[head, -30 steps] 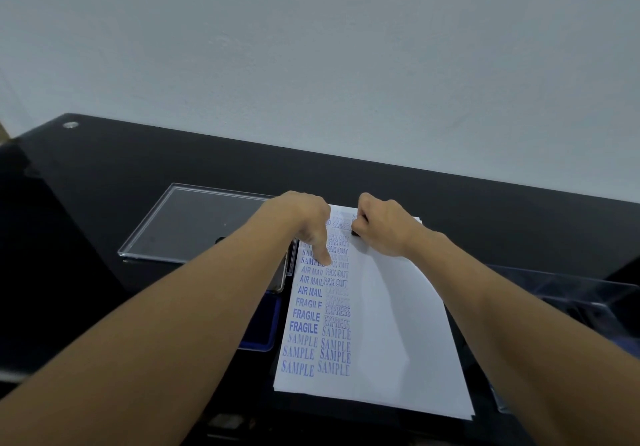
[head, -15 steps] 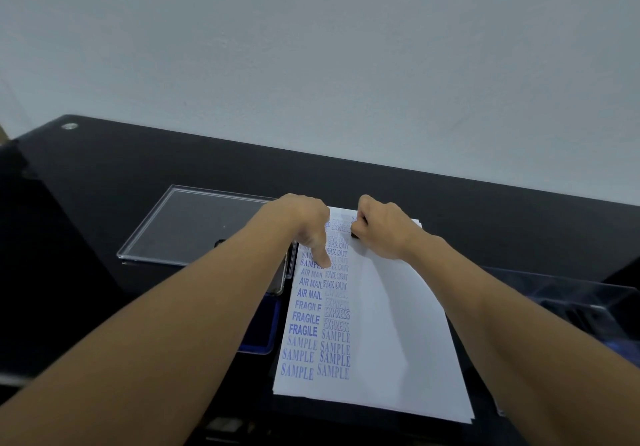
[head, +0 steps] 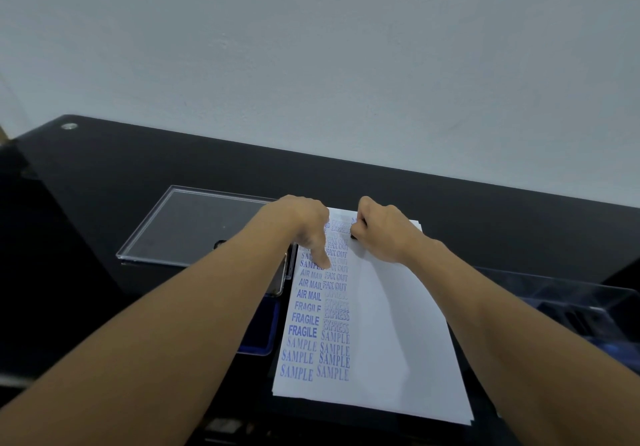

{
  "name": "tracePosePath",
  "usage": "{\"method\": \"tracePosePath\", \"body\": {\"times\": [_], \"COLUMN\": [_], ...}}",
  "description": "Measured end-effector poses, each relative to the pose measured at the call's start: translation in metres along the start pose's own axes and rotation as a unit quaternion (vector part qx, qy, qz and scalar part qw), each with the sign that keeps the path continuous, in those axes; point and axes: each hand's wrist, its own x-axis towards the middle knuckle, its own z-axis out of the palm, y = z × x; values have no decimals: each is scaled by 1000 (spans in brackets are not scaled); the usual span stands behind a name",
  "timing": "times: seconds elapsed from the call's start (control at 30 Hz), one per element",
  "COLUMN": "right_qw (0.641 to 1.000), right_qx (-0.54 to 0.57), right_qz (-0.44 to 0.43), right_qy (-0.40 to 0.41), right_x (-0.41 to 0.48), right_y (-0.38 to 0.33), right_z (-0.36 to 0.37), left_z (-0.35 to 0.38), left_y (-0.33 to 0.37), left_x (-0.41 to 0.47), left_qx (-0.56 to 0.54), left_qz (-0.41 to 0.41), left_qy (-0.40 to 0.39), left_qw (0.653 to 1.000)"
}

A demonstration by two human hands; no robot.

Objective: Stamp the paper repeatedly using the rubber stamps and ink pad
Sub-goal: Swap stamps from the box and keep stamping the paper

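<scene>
A white paper (head: pixel 398 324) lies on the black desk, with two columns of blue stamped words down its left side. My right hand (head: pixel 384 231) grips a small black rubber stamp (head: pixel 354 235) and presses it down near the paper's far edge. Only a dark sliver of the stamp shows under the fingers. My left hand (head: pixel 306 226) rests on the paper's upper left part, its thumb pointing down onto the stamped words. A blue ink pad (head: pixel 259 335) sits just left of the paper, mostly hidden by my left forearm.
A clear acrylic lid (head: pixel 194 227) lies flat at the left behind my left arm. A clear plastic tray (head: pixel 571 307) with dark items inside stands at the right. The black glossy desk (head: pixel 104 175) ends at a pale wall behind.
Both hands stay where they were on the paper's far end. The view has barely shifted.
</scene>
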Motion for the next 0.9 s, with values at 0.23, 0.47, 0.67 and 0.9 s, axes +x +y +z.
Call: {"method": "tracePosePath", "body": {"times": [0.23, 0.47, 0.67, 0.9], "right_qw": [1000, 1000, 1000, 1000], "right_qx": [2, -3, 10, -1], "right_qz": [1, -2, 9, 1], "right_qy": [-1, 2, -5, 3], "right_x": [-1, -4, -1, -4], "right_y": [-1, -3, -4, -2], "right_z": [0, -1, -3, 1], "left_z": [0, -1, 0, -1], "left_y": [0, 1, 0, 1], "left_x": [-2, -6, -3, -3], "left_qx": [-3, -10, -2, -6], "left_qz": [3, 2, 1, 1], "left_qy": [3, 4, 1, 3], "left_qw": [1000, 1000, 1000, 1000]}}
